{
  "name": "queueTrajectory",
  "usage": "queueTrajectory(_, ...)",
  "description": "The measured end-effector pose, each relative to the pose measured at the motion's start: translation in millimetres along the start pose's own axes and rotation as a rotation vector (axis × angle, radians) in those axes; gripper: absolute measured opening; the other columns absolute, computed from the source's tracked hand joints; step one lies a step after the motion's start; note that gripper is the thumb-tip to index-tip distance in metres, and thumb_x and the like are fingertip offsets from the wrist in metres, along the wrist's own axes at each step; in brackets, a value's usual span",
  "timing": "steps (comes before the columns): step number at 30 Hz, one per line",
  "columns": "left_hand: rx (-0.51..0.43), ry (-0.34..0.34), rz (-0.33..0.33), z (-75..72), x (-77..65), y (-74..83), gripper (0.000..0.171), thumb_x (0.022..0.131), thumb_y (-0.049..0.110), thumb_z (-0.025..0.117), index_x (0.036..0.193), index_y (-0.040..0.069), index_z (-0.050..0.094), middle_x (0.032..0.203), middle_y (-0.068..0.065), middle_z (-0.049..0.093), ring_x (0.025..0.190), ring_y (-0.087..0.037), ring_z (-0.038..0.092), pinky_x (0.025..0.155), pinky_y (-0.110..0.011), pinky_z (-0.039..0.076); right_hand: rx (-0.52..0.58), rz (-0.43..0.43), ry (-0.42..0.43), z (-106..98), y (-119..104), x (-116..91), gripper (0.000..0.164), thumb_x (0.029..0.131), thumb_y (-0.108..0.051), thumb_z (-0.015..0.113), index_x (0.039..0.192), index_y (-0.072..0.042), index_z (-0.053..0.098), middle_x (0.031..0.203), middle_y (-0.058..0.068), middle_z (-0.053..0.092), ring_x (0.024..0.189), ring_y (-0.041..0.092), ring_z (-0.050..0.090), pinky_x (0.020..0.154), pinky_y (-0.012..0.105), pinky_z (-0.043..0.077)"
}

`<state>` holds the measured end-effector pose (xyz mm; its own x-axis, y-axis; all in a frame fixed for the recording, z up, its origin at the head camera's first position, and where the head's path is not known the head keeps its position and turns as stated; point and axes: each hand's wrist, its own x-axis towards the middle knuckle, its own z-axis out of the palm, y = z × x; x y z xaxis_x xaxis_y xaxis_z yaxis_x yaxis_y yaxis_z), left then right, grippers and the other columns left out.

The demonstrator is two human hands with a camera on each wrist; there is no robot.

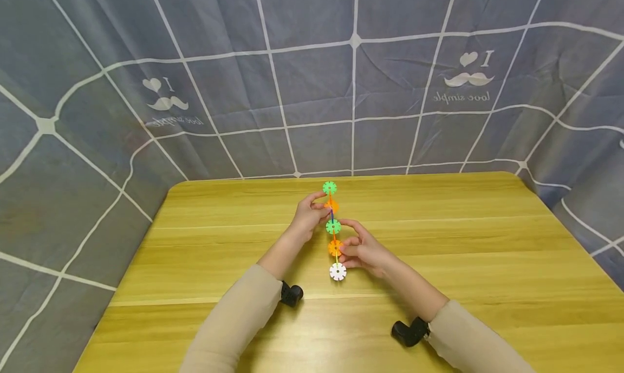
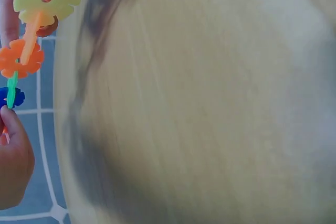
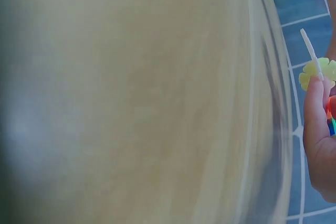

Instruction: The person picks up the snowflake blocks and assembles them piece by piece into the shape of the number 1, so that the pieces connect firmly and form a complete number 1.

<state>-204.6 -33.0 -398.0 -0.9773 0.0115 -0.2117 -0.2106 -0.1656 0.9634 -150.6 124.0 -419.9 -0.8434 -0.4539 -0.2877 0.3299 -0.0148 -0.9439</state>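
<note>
A chain of slotted plastic snowflake discs in green, orange, blue, yellow and white, some facing me and some edge-on, is held up over the table between both hands. At its far end is a green disc (image 1: 329,188); nearest me is a white disc (image 1: 338,272). My left hand (image 1: 307,215) pinches the far part, its thumb by the blue disc (image 2: 18,97). My right hand (image 1: 365,250) pinches the near part, fingers at the lower orange disc (image 1: 334,248) and thumb by the yellow disc (image 3: 310,79). Fingers partly hide the discs they grip.
Beneath the hands lies a wood-grain table (image 1: 219,319). A grey curtain (image 1: 312,91) with white lines hangs behind its far edge and along the sides. Each wrist carries a black camera, one on the left (image 1: 292,295) and one on the right (image 1: 409,332).
</note>
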Motion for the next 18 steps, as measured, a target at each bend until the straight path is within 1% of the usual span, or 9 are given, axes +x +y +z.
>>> queueTrajectory(4, 0.018, 0.008, -0.006, -2.4, 7.8, -0.7, 0.044, 0.085, -0.016, 0.054, 0.127, -0.004, 0.050, 0.082, -0.007, 0.049, 0.065, -0.009, 0.056, 0.068, -0.019, 0.053, -0.007, 0.037, 0.027, 1, 0, 10, 0.066, 0.090, 0.010, 0.048, 0.145, -0.015, 0.021, 0.082, 0.006, 0.052, 0.063, 0.015, 0.060, 0.055, 0.024, 0.053)
queueTrajectory(7, 0.014, 0.003, -0.013, -4.9, 11.5, -1.4, 0.043, 0.086, -0.015, 0.053, 0.127, -0.005, 0.050, 0.084, -0.010, 0.050, 0.067, -0.011, 0.057, 0.070, -0.021, 0.053, 0.000, 0.061, 0.036, 1, -1, 15, 0.067, 0.090, 0.010, 0.047, 0.145, -0.016, 0.020, 0.083, 0.006, 0.051, 0.062, 0.014, 0.059, 0.054, 0.024, 0.053)
queueTrajectory(10, 0.025, -0.003, -0.017, -5.8, 11.3, 2.1, 0.043, 0.086, -0.016, 0.052, 0.128, -0.008, 0.046, 0.088, -0.013, 0.049, 0.068, -0.012, 0.056, 0.076, -0.025, 0.053, 0.007, 0.074, 0.042, 2, -2, 19, 0.067, 0.090, 0.010, 0.047, 0.145, -0.016, 0.021, 0.084, 0.007, 0.050, 0.062, 0.014, 0.059, 0.054, 0.024, 0.053)
queueTrajectory(14, 0.048, 0.008, -0.052, -6.3, 14.3, 2.6, 0.046, 0.086, -0.016, 0.052, 0.131, -0.007, 0.044, 0.095, -0.014, 0.047, 0.072, -0.014, 0.055, 0.083, -0.031, 0.052, 0.013, 0.093, 0.043, 3, -2, 23, 0.067, 0.090, 0.011, 0.046, 0.145, -0.016, 0.021, 0.086, 0.008, 0.051, 0.062, 0.015, 0.059, 0.055, 0.025, 0.053)
queueTrajectory(16, 0.058, 0.029, -0.059, -6.4, 21.1, -3.5, 0.046, 0.086, -0.015, 0.053, 0.131, -0.005, 0.046, 0.098, -0.015, 0.048, 0.075, -0.016, 0.057, 0.085, -0.033, 0.051, 0.015, 0.102, 0.045, 3, -2, 25, 0.067, 0.090, 0.011, 0.046, 0.145, -0.017, 0.021, 0.087, 0.008, 0.051, 0.063, 0.015, 0.059, 0.056, 0.025, 0.053)
queueTrajectory(17, 0.055, 0.033, -0.054, -7.7, 27.3, -9.8, 0.046, 0.086, -0.014, 0.054, 0.130, -0.003, 0.047, 0.098, -0.015, 0.049, 0.075, -0.017, 0.057, 0.083, -0.033, 0.052, 0.015, 0.105, 0.047, 3, -2, 26, 0.066, 0.090, 0.011, 0.046, 0.145, -0.017, 0.021, 0.088, 0.009, 0.051, 0.063, 0.015, 0.059, 0.056, 0.025, 0.053)
queueTrajectory(18, 0.045, 0.037, -0.039, -8.1, 29.8, -11.9, 0.046, 0.085, -0.015, 0.055, 0.129, -0.003, 0.048, 0.097, -0.015, 0.050, 0.076, -0.018, 0.059, 0.081, -0.032, 0.052, 0.015, 0.107, 0.049, 3, -2, 26, 0.066, 0.089, 0.011, 0.045, 0.145, -0.016, 0.021, 0.088, 0.009, 0.051, 0.063, 0.015, 0.059, 0.056, 0.025, 0.053)
